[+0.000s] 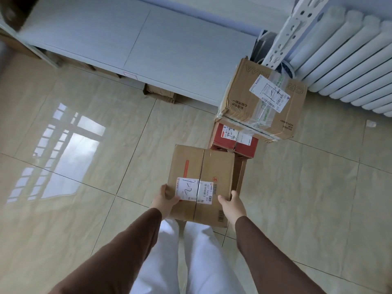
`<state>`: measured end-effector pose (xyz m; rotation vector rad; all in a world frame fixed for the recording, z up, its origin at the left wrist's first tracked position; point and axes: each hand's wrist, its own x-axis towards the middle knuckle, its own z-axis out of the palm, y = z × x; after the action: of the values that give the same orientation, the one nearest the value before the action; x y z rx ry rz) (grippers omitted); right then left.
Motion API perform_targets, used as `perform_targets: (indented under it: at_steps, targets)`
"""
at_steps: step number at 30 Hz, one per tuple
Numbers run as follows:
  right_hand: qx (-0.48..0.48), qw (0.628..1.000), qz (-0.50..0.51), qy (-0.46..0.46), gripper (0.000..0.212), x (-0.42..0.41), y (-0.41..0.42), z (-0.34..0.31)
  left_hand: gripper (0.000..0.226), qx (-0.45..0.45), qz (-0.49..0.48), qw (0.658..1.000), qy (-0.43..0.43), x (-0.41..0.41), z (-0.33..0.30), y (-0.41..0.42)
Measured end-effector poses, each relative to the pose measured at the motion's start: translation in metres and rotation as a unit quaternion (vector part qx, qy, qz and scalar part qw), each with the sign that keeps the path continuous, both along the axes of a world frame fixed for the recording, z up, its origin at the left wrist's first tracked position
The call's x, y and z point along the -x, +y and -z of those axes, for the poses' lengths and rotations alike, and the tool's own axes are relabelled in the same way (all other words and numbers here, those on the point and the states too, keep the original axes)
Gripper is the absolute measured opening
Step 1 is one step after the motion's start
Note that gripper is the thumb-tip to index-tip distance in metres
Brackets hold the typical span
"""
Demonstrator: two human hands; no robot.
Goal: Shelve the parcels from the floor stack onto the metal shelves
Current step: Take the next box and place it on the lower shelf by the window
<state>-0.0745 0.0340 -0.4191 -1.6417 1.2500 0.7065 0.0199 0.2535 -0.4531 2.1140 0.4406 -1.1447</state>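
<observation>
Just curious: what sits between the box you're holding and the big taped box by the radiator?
A red box, seen in the head view, partly under the big taped box.

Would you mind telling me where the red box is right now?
In the head view the red box sits right of centre on the floor, under the large taped cardboard box and just beyond the box held in both hands.

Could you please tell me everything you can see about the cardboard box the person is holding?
The brown cardboard box has a taped centre seam, an orange stripe, a white shipping label with handwritten marks and a printed barcode near one corner. It looks intact and is held roughly level. The left hand and right hand grip its near corners, close to the red parcel.
</observation>
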Motion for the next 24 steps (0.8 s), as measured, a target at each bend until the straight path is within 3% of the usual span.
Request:
perform_targets:
  at_steps: [5, 11, 20, 24]
  targets:
    - [-0.015, 0.992, -0.071, -0.102, 0.068, -0.07, 0.052, -0.06, 0.057, 0.05, -0.116, 0.989, -0.08, -0.04, -0.076, 0.064]
    - [-0.036, 0.958, -0.116, -0.258, 0.077, -0.186, 0.121, -0.142, 0.044, 0.136, -0.23, 0.935, -0.233, -0.114, -0.186, 0.138]
    - [-0.103, 0.869, -0.104, -0.472, 0.074, -0.315, 0.235, -0.278, 0.064, 0.231, -0.27, 0.828, -0.434, -0.212, -0.321, 0.251]
    - [-0.133, 0.822, -0.094, -0.545, 0.062, -0.352, 0.271, -0.321, 0.069, 0.262, -0.27, 0.788, -0.488, -0.238, -0.356, 0.283]
